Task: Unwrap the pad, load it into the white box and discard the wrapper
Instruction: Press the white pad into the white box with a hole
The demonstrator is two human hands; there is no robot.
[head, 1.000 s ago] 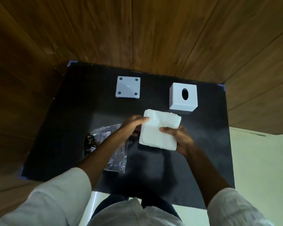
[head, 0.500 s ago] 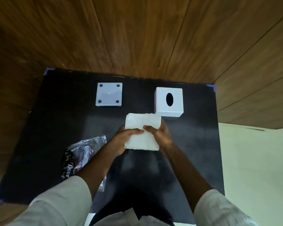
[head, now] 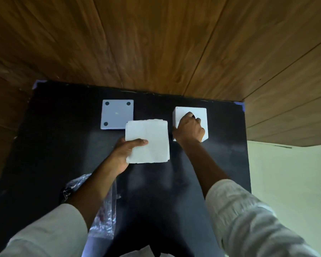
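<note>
My left hand [head: 127,151] grips the white square pad [head: 148,140] by its near left corner and holds it flat above the black mat. My right hand [head: 190,129] lies on top of the white box [head: 202,115] at the mat's far right, its fingers curled over the box and hiding the oval hole. The clear plastic wrapper [head: 104,216] lies crumpled on the mat under my left forearm, empty.
A flat white square lid with dark round corner pads [head: 116,113] lies at the far left of the black mat [head: 63,145], partly overlapped in view by the pad. Wooden panel walls close in behind and to the right.
My right hand let go of the pad and moved up to the white box. The left hand alone now holds the pad, shifted left.
</note>
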